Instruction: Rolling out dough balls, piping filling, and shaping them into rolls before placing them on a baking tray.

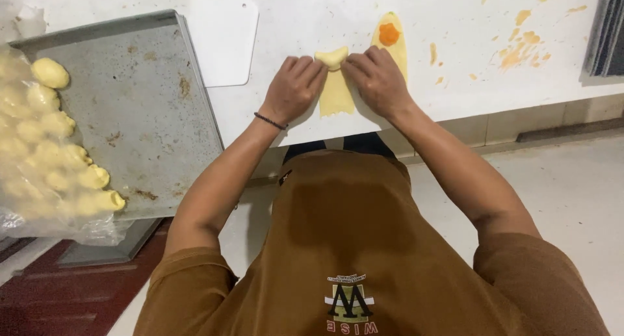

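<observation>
Two hands: both rest knuckles-up on the white tabletop [455,82], just past its near edge, with the person's brown shirt [351,245] below them.
Left hand [294,88]: fingers curled down, fingertips pinching the left side of the rolled end of a dough strip [336,92]; a dark bracelet [270,121] circles the wrist.
Right hand [377,81]: fingers curled likewise, pinching the right side of the same rolled end.
Dough strip: pale yellow, flat, lying between the two hands; its loose end points to the near edge and stops short of it; its far end is rolled into a small lump at the fingertips.
Second strip [393,40]: just beyond the right hand, partly hidden by it, with an orange filling blob [389,34] near its far tip.
Scraper [224,34]: white plastic sheet left of the hands, well apart, overlapping the tray corner.
Tray [136,108]: grey metal, left, overhanging the near edge; shaped dough pieces [49,73] lie under clear plastic along its left side.
Open room: bare white surface right of the hands, dotted with orange smears [520,50].
</observation>
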